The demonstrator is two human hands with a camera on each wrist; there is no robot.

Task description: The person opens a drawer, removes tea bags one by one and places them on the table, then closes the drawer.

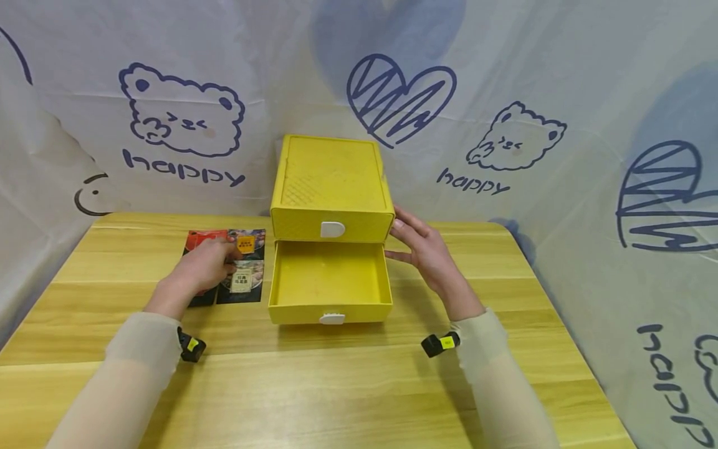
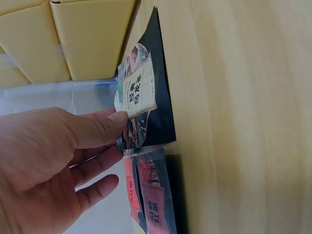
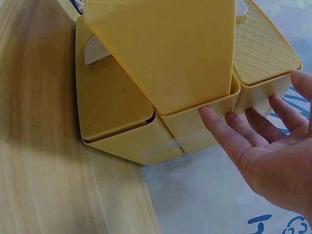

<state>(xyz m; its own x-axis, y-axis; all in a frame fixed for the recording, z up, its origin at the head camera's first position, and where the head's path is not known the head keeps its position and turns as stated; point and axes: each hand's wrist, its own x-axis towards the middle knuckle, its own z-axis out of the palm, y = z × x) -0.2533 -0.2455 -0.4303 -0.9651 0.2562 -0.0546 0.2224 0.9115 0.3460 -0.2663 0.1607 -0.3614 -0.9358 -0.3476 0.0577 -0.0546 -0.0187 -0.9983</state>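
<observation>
My left hand (image 1: 204, 265) pinches a black tea packet (image 2: 146, 105) by its edge, thumb on the printed face and fingers behind. The packet has a pale label reading oolong tea and stands tilted in the left wrist view. Red-labelled packets (image 2: 153, 197) lie just beyond it, partly covered by the hand in the head view. My right hand (image 1: 429, 255) touches the side of a yellow drawer cabinet (image 1: 336, 174), fingers spread and lightly bent with the tips against its wall. The cabinet's middle drawer (image 1: 300, 315) is pulled out, and its visible inside holds nothing.
Another dark packet with an orange label (image 1: 247, 242) lies left of the cabinet. The upper drawer front with its white handle (image 1: 333, 229) is closed. A wooden table (image 1: 348, 386) carries everything, with a printed cloth (image 1: 291, 75) hanging behind.
</observation>
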